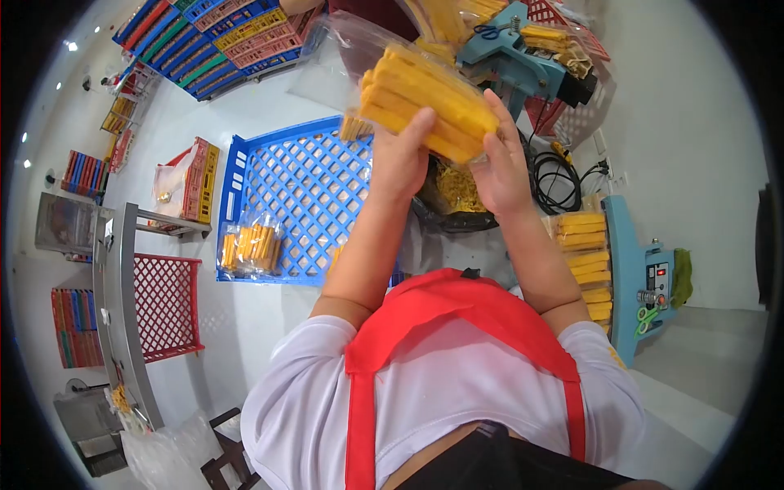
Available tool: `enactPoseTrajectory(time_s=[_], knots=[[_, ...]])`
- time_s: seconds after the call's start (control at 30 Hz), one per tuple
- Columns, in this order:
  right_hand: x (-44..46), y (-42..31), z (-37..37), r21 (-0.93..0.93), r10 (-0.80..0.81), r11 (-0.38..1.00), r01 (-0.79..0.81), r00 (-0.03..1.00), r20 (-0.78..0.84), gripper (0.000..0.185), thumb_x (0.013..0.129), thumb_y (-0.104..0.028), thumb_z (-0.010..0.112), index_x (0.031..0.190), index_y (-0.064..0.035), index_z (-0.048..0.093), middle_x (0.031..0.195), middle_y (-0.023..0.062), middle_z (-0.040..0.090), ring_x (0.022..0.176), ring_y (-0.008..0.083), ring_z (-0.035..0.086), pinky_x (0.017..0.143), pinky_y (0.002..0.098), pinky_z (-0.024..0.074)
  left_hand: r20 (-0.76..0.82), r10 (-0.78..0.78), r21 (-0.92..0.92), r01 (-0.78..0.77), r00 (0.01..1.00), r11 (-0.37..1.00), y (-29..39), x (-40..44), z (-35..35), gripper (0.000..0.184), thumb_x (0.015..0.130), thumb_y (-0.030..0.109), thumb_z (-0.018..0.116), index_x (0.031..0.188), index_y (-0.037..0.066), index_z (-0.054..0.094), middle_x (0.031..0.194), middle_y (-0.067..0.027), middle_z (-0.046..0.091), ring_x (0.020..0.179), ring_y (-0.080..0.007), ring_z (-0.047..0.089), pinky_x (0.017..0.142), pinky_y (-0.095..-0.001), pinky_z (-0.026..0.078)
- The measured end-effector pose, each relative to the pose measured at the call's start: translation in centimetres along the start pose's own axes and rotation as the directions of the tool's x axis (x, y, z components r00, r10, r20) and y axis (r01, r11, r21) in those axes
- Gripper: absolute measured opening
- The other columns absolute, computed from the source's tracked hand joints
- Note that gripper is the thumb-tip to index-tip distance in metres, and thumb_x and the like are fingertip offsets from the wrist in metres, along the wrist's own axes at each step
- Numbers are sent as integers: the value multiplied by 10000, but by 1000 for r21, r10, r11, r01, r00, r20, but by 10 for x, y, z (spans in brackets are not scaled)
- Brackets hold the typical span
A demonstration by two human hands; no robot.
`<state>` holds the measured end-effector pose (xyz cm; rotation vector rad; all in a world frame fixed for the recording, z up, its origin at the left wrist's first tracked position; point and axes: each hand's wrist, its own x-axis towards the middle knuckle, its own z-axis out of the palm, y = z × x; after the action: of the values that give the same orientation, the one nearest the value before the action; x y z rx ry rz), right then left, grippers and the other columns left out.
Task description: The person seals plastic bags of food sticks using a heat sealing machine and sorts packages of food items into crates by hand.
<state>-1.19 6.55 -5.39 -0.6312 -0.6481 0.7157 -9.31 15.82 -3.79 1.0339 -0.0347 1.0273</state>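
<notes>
A clear plastic bag of yellow sticks (pixel 429 98) is held up in front of me, tilted, its loose film end towards the upper left. My left hand (pixel 400 159) is closed on its lower left side, thumb across the front. At the right end of the same bag, my right hand (pixel 504 159) grips with thumb and fingers. Below the hands is a black-lined container (pixel 457 196) with yellow scraps. To the left lies a blue lattice crate (pixel 306 188), with a filled bag of sticks (pixel 251 245) in its near left corner.
A blue-grey sealing machine (pixel 510 57) stands at upper right, black cables (pixel 559 175) below it. Another sealer (pixel 633 278) with green scissors (pixel 648 318) is at right, beside stacked yellow packs (pixel 584 253). Stacked coloured crates (pixel 220 41) and a red crate (pixel 167 302) are at left.
</notes>
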Motion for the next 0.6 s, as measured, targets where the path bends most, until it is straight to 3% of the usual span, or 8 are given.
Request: enactPoseTrajectory(time_s=[0.1,0.2,0.27,0.3,0.37,0.4,0.47,0.6], knots=[[-4,-3,2,198,-83,979,56,987,134,528,847,-249,475,1278,-42,250,1251,100,362,1117,192,404,863,348,393,57,-126,-271,137,990,953,9,7,-17,580,769,121,575,1254,55,264,1191,-81,419,1096,-223,423,927,-360,339],[-10,-16,6,456,179,857,-239,969,172,544,835,-229,495,1273,-13,256,1279,101,321,1136,193,382,903,330,357,221,-91,-425,180,971,887,9,11,-30,530,762,177,605,1205,43,347,1182,-77,435,1103,-219,419,920,-364,357],[-15,-19,7,59,204,972,-227,942,268,579,810,-249,535,1266,-3,277,1300,127,290,1151,224,367,922,331,327,212,-221,-371,288,952,883,3,10,-28,535,803,247,556,1236,51,311,1198,-84,423,1107,-215,418,913,-370,370],[-15,-18,8,55,208,972,-230,943,261,579,810,-249,535,1266,-3,277,1300,127,290,1151,224,367,922,331,327,211,-225,-377,291,951,879,2,7,-24,535,803,247,556,1236,51,311,1198,-84,423,1107,-215,418,913,-370,370],[-15,-15,13,-404,-37,907,120,977,208,591,765,-269,591,1244,-27,342,1301,178,284,1165,266,352,941,357,294,82,-240,-325,254,967,911,4,1,-14,535,855,382,418,1263,62,286,1221,-100,407,1108,-234,419,920,-388,360],[-18,-19,15,-410,-31,905,115,978,207,591,765,-269,591,1244,-27,342,1301,178,284,1165,266,352,941,357,294,78,-240,-331,253,968,909,2,-1,-15,535,855,382,418,1263,62,286,1221,-100,407,1108,-234,419,920,-388,360],[-25,-32,22,-844,-83,332,421,905,418,582,729,-269,628,1214,-46,396,1299,207,276,1167,291,345,952,359,268,241,-346,-545,421,907,725,0,-5,-22,586,864,478,278,1282,67,262,1243,-116,387,1120,-257,407,928,-404,346],[3,-60,17,-850,-180,293,437,899,400,515,751,-191,591,1199,-13,410,1277,168,333,1214,230,287,982,340,209,350,-428,-638,547,833,542,-5,-11,-21,600,862,487,256,1285,63,272,1284,-126,344,1153,-283,371,956,-418,302]])
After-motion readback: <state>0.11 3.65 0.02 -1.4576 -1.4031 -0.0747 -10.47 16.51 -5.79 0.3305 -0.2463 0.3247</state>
